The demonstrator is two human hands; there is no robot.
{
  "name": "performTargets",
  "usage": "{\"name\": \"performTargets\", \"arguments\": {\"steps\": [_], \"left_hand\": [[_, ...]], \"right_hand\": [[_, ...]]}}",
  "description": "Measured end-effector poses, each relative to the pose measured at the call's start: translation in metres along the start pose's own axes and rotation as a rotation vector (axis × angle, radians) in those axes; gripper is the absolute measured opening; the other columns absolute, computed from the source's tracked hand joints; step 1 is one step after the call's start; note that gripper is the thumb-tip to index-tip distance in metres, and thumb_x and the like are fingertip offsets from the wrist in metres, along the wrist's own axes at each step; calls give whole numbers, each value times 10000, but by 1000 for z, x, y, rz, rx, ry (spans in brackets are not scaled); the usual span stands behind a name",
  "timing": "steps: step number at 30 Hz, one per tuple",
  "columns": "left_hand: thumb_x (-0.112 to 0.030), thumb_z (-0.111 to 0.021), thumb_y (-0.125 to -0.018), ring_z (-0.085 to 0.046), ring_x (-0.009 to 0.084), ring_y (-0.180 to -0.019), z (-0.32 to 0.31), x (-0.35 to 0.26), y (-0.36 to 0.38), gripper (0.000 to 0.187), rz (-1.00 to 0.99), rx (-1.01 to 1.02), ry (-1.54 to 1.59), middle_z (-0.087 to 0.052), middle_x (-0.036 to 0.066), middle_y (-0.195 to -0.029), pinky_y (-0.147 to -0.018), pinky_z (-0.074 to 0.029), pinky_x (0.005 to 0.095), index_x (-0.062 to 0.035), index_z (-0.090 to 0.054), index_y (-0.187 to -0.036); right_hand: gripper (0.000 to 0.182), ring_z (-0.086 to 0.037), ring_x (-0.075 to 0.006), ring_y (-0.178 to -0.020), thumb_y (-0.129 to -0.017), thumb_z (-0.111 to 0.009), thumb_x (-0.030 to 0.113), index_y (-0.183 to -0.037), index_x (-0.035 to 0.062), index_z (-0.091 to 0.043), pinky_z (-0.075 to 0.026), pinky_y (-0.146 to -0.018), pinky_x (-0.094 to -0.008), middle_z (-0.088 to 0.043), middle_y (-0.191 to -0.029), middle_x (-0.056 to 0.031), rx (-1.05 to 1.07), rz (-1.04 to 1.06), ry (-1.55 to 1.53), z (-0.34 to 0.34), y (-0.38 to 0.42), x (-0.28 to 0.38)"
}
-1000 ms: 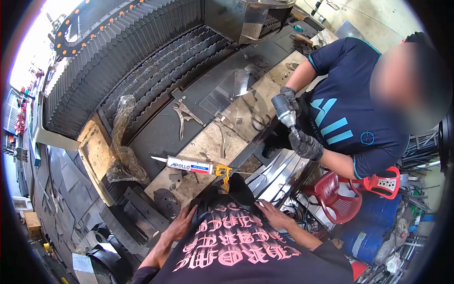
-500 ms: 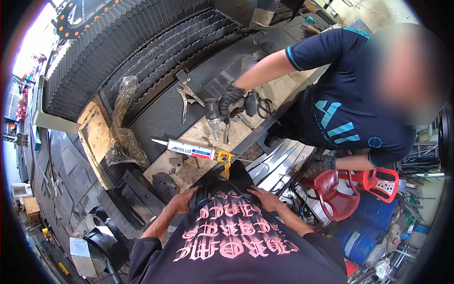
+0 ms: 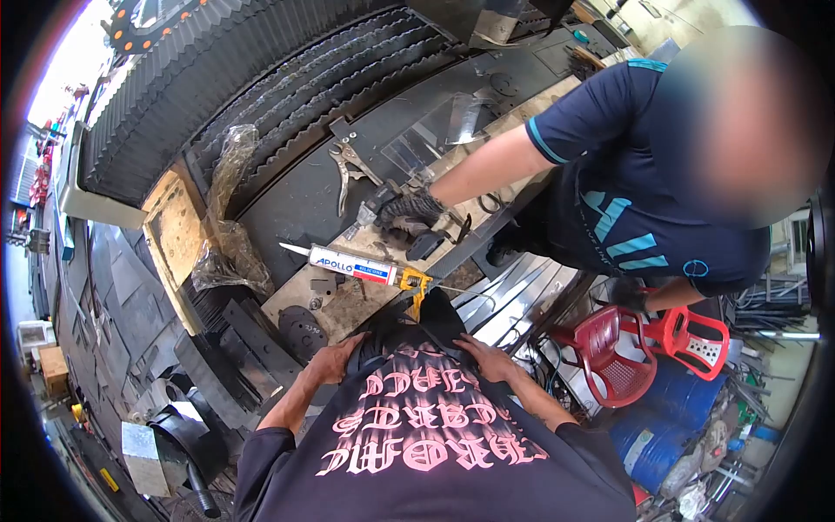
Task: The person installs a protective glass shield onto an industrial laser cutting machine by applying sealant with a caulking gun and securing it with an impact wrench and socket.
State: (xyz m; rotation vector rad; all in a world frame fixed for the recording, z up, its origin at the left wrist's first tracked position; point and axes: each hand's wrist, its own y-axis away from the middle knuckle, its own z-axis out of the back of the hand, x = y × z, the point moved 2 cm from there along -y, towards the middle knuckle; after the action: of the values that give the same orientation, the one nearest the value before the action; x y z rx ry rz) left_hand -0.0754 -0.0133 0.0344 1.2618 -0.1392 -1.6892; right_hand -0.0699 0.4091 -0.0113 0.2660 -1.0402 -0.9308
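Observation:
My left hand [image 3: 330,360] rests against the dark shirt [image 3: 439,418] at the left of my waist, with its fingers partly visible and lying along the cloth. At the other side of the waist, my right hand [image 3: 489,358] lies with stretched fingers on the shirt. Neither hand shows an object in it. Ahead of them, a caulking gun [image 3: 416,282] with a white silicone cartridge [image 3: 348,265] lies on the bench board. A co-worker's gloved hand [image 3: 417,209] grips a cordless power tool [image 3: 374,211] beyond it. Locking pliers [image 3: 346,170] lie beside that tool.
The co-worker [image 3: 609,191] stands at the right of the bench. Crumpled clear plastic [image 3: 230,235] and a wooden frame [image 3: 170,222] stand at left. A dark round plate [image 3: 303,328] lies near my left hand. Red chairs [image 3: 609,357] and blue drums [image 3: 648,448] are at right.
The co-worker's gloved hand has moved the power tool slightly left and turned its nose leftward over the board. The co-worker leans closer. My hands stay at my waist.

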Motion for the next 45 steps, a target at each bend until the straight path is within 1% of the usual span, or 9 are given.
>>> {"name": "performTargets", "arguments": {"steps": [10, 23, 25, 29, 31, 35, 37, 39, 45], "left_hand": [[-153, -729, -721, -558, 397, -1236, -9, 14, -4, 1010, -44, -31, -42, -483, 173, -1473, -967, -504, 434, -208, -178, -1566], [-204, -772, -712, -594, 453, -1147, -10, 17, -4, 1066, 14, -17, 12, -551, 234, -1376, -920, -510, 466, -253, -149, -1576], [-202, -778, -705, -610, 467, -1099, -9, 13, -4, 1076, -6, -46, -32, -558, 247, -1360, -893, -512, 483, -260, -148, -1576], [-125, -718, -735, -598, 467, -1125, -19, 0, 4, 1021, 52, -45, 30, -564, 263, -1345, -903, -505, 479, -262, -152, -1573], [-92, -693, -743, -589, 465, -1146, -29, -1, 2, 1003, 160, 14, 44, -567, 265, -1340, -914, -502, 475, -260, -155, -1572], [-32, -646, -741, -588, 483, -1120, -63, 3, -10, 956, -76, -172, 87, -598, 277, -1284, -917, -495, 489, -257, -201, -1556], [-56, -655, -737, -597, 498, -1083, -66, -11, -18, 941, 136, 10, 10, -605, 280, -1270, -907, -495, 498, -251, -219, -1548], [-84, -662, -729, -601, 508, -1064, -64, -29, -25, 939, 55, -21, 47, -612, 288, -1247, -892, -494, 508, -239, -224, -1544], [-68, -637, -731, -619, 498, -989, -92, -52, -52, 920, 216, -49, 10, -646, 287, -1142, -808, -495, 531, -236, -235, -1542]], "right_hand": [[1057, -454, -403, -1356, -638, -734, 49, -1563, 250, -262, -466, -1064, -469, -244, -1627, -121, -14, -18, -10, 5, -4, 4], [1148, -381, -356, -1425, -630, -830, 134, -1579, 270, -198, -439, -1102, -469, -222, -1639, -97, -73, 64, -4, -5, -2, -15], [1012, -342, -352, -1448, -730, -791, 168, -1575, 241, -241, -380, -1149, -452, -196, -1649, -104, -80, 103, -54, -2, -4, -14], [1163, -317, -344, -1460, -614, -834, 62, -1581, 262, -222, -378, -1160, -445, -152, -1660, -90, -48, 93, -2, 6, -2, -27], [1211, -356, -398, -1429, -586, -885, 118, -1572, 339, -217, -431, -1109, -490, -172, -1653, -96, -55, 22, 22, 14, 10, -31], [1194, -450, -377, -1374, -624, -879, 107, -1572, 351, -195, -474, -1062, -455, -248, -1626, -142, -46, -77, -7, 16, 42, -48], [1192, -456, -380, -1369, -636, -869, 93, -1572, 351, -178, -482, -1051, -457, -257, -1623, -147, -59, -126, -27, 17, 56, -58], [1193, -467, -378, -1361, -649, -864, 95, -1574, 357, -158, -486, -1042, -458, -255, -1624, -146, -42, -126, -38, 24, 64, -67], [1207, -521, -391, -1295, -597, -913, 183, -1566, 346, -212, -514, -970, -462, -359, -1558, -150, 1, -100, 20, 65, 76, -106]]}}
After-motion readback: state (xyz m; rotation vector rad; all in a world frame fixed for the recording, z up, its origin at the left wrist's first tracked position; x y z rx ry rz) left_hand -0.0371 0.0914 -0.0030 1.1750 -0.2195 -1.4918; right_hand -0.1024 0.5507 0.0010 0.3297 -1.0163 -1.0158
